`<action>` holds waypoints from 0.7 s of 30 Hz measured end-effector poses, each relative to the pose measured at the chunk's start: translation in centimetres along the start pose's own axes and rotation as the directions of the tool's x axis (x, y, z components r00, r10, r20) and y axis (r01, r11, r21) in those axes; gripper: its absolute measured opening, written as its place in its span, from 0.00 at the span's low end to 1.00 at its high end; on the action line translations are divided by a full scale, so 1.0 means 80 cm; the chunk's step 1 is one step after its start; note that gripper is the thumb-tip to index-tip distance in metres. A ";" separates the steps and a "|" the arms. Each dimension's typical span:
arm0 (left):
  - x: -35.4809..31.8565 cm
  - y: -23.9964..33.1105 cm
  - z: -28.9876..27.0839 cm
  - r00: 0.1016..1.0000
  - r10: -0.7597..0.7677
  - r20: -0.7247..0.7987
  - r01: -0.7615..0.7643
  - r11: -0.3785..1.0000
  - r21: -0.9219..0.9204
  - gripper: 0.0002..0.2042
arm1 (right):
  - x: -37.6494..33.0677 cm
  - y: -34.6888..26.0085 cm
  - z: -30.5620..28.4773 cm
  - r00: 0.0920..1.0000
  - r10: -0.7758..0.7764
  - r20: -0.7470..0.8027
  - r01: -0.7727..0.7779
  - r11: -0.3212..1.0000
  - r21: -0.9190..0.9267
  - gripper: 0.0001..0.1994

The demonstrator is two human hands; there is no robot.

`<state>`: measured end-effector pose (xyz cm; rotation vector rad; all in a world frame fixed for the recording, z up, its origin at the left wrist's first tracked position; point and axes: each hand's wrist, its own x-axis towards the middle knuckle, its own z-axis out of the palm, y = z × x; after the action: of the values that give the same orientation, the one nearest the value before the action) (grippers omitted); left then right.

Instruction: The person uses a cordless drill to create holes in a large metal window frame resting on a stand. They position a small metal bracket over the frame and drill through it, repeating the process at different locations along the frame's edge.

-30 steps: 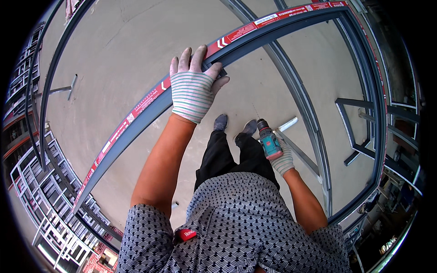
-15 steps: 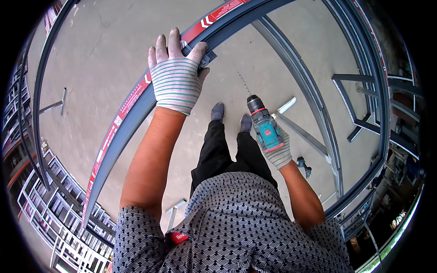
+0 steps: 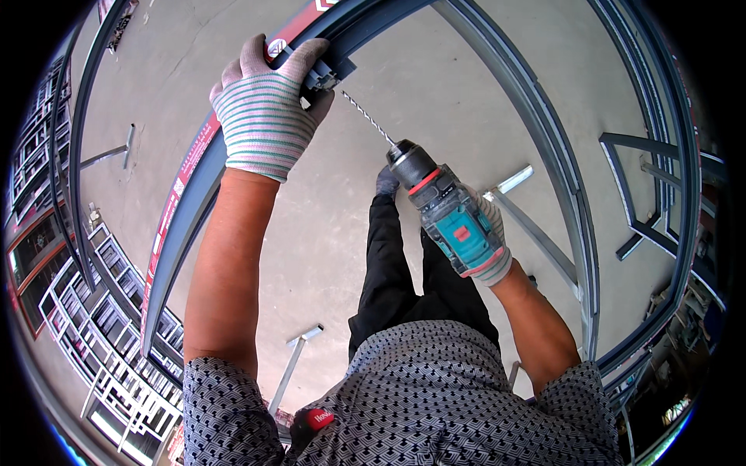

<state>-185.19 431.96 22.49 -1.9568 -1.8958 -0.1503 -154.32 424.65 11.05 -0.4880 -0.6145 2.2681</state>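
Observation:
My left hand (image 3: 264, 120), in a striped white knit glove, grips the dark grey metal profile (image 3: 373, 31) at the upper left. Between its thumb and forefinger is a small grey block-like fitting (image 3: 321, 77) against the profile's inner edge. My right hand (image 3: 493, 233), gloved alike, is closed around a teal and black cordless drill (image 3: 466, 237), whose body hides most of the fingers. A long twist drill bit (image 3: 367, 117) points up and left from the chuck, its tip just short of the fitting. Red protective film (image 3: 172, 200) runs along the profile's outer face.
Curved by the lens, another long grey profile (image 3: 536, 116) stretches down on the right. Supports with metal legs (image 3: 536, 233) stand on the concrete floor (image 3: 435, 101). Stacked frames (image 3: 116, 342) lie at the left, and dark angled frame pieces (image 3: 622, 186) sit at the right.
The drill has moved up and left, bringing its bit tip close to the fitting. My left hand appears farther left in view, its fingers now more curled around the profile and fitting.

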 end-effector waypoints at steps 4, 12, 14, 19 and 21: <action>0.002 0.001 -0.001 1.000 -0.005 0.028 0.005 1.000 0.013 0.33 | 0.018 0.004 0.002 0.994 0.071 -0.077 -0.055 0.978 0.200 0.19; 0.005 0.006 -0.001 1.000 0.015 0.021 -0.016 0.996 0.083 0.33 | 0.041 -0.006 0.008 0.974 0.201 -0.100 -0.170 0.951 0.259 0.13; 0.004 0.003 0.005 1.000 0.007 0.025 -0.008 0.999 0.031 0.33 | 0.046 -0.012 0.015 0.956 0.282 -0.085 -0.228 0.892 0.389 0.11; 0.005 0.003 0.004 1.000 0.007 0.025 -0.008 1.000 0.028 0.34 | 0.055 -0.021 0.027 0.938 0.335 -0.086 -0.256 0.841 0.477 0.10; 0.006 0.004 0.002 1.000 0.002 0.028 -0.003 0.999 0.037 0.34 | 0.052 -0.015 0.021 0.953 0.292 -0.085 -0.226 0.868 0.442 0.10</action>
<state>-184.85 432.50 22.44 -1.9464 -1.8999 -0.0875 -157.28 427.92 12.42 -0.5361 0.0417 2.4958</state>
